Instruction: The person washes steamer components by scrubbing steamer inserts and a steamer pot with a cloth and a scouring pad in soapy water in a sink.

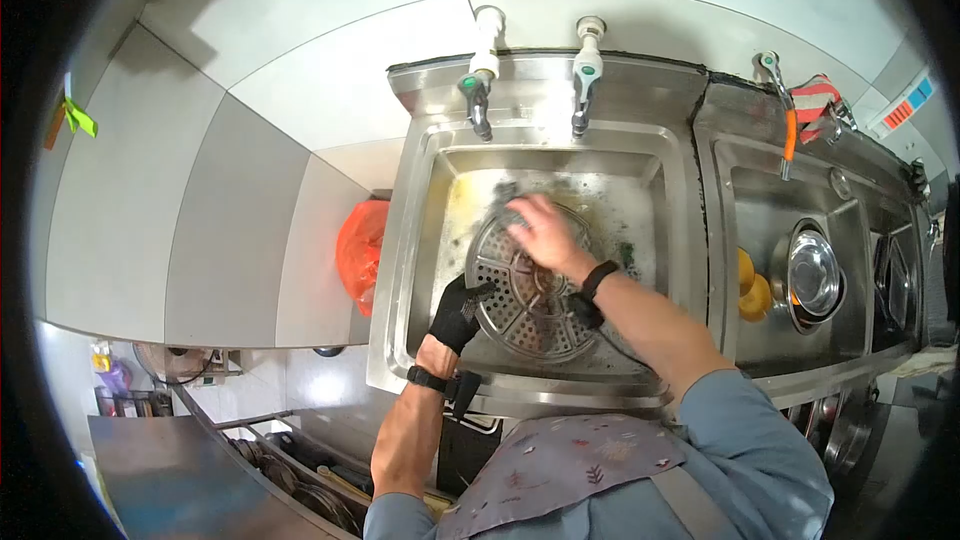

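Observation:
In the head view, a round perforated metal steamer plate point(535, 325) lies tilted in the left sink basin point(640, 175). My left hand point(457, 315), in a black glove, grips the plate's left rim. My bare right hand point(545, 232) is over the plate's upper part, its fingers smeared by motion. A dark clump point(507, 190) shows beside those fingertips; whether they hold it is unclear. Dark residue point(627, 255) and a yellowish stain mark the wet basin floor.
Two taps point(475, 105) point(583, 105) stand over the left basin. Metal bowls point(813, 273) and yellow round items point(755, 297) sit in the right basin, near a tap with an orange hose point(790, 135). An orange plastic bag point(360, 255) is at the sink's left.

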`<state>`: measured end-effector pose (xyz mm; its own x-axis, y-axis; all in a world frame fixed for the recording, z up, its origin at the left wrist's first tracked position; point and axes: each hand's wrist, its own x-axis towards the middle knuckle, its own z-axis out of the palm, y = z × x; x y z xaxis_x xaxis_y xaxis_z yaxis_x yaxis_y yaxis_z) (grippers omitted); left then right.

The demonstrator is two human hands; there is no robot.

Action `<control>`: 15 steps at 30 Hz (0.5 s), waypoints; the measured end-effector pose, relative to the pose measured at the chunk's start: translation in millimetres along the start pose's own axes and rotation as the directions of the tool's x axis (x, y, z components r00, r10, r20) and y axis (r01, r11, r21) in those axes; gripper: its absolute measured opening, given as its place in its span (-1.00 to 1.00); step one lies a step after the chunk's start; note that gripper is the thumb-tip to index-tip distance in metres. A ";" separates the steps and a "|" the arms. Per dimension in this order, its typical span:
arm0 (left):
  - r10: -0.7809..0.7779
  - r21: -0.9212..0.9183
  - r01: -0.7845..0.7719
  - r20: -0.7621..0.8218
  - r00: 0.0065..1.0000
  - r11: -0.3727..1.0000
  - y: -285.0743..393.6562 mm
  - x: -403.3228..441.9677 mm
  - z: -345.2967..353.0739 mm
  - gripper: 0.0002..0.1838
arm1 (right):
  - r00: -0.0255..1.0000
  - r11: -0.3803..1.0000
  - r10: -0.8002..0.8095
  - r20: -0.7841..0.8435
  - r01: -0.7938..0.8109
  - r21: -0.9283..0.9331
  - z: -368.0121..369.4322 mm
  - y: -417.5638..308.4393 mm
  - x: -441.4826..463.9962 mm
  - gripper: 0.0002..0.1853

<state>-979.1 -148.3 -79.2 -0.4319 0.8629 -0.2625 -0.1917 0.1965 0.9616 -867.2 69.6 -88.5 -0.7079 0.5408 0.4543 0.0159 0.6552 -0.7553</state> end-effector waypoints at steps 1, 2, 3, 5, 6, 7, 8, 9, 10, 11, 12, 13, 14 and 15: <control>-0.109 -0.215 0.107 0.002 0.994 0.971 -1.1 -0.5 -2.0 -0.66 | 0.998 0.995 0.053 -0.029 -0.055 -0.079 -2.3 23.8 -6.3 -0.60; -0.138 -0.198 0.129 -0.033 0.990 0.972 5.2 -3.4 -1.8 -0.68 | 0.976 0.975 0.219 0.001 -0.219 -0.028 -10.8 40.1 -12.4 -0.60; -0.137 -0.202 0.127 -0.033 0.990 0.971 12.4 -6.1 -0.4 -0.68 | 0.960 0.950 0.278 -0.034 -0.280 -0.136 -17.0 60.0 -20.2 -0.58; 0.027 0.159 -0.024 -0.020 0.999 0.987 21.4 -10.5 2.5 -0.68 | 0.843 0.791 0.536 -0.054 -0.523 -0.318 -20.7 87.5 -31.3 -0.55; 0.079 0.042 -0.077 -0.033 0.996 0.996 5.7 -5.9 0.0 -0.67 | 0.842 0.790 0.535 -0.060 -0.524 -0.318 -18.7 90.5 -32.6 -0.55; 0.079 0.042 -0.078 -0.028 0.996 0.996 6.8 -3.9 3.6 -0.67 | 0.783 0.737 0.620 -0.052 -0.603 -0.303 -17.0 78.5 -30.6 -0.54; -0.025 -0.146 0.017 -0.051 0.998 0.989 8.2 -2.1 9.0 -0.67 | 0.716 0.677 0.697 -0.043 -0.677 -0.289 -9.9 72.9 -31.5 -0.53; -0.133 -0.328 0.108 -0.056 0.989 0.938 9.6 -1.3 14.1 -0.67 | 0.794 0.749 0.605 -0.051 -0.590 -0.300 2.2 65.6 -32.2 -0.54; -0.132 -0.324 0.108 -0.054 0.990 0.940 6.4 0.6 16.7 -0.67 | 0.914 0.898 0.400 -0.064 -0.404 -0.173 14.8 58.1 -35.9 -0.60; -0.122 -0.305 0.101 -0.053 0.991 0.947 -0.7 2.0 18.5 -0.67 | 0.946 0.942 0.321 -0.034 -0.323 -0.088 18.9 31.2 -33.5 -0.61; -0.110 -0.287 0.091 -0.050 0.993 0.954 -5.9 4.4 19.5 -0.68 | 0.972 0.971 0.236 -0.017 -0.237 -0.037 21.3 5.4 -29.0 -0.61; -0.112 -0.282 0.095 -0.046 0.993 0.955 -9.2 3.6 18.0 -0.68 | 0.988 0.988 0.152 0.007 -0.152 0.004 26.6 -14.7 -25.6 -0.60; -0.041 0.141 0.049 -0.054 0.998 0.989 -11.1 3.4 14.5 -0.69 | 0.984 0.985 0.160 0.073 -0.163 0.049 32.1 -35.4 -24.3 -0.59; 0.027 0.540 -0.005 -0.033 0.999 0.842 -11.4 3.4 11.7 -0.69 | 0.995 0.995 0.044 0.084 -0.051 0.084 30.3 -52.9 -23.3 -0.57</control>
<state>-968.1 -142.2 -90.1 -0.4659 0.8519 -0.2391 0.3167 0.4129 0.8540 -873.0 6.4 -73.4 -0.7634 0.5227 0.3795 -0.0073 0.5805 -0.8142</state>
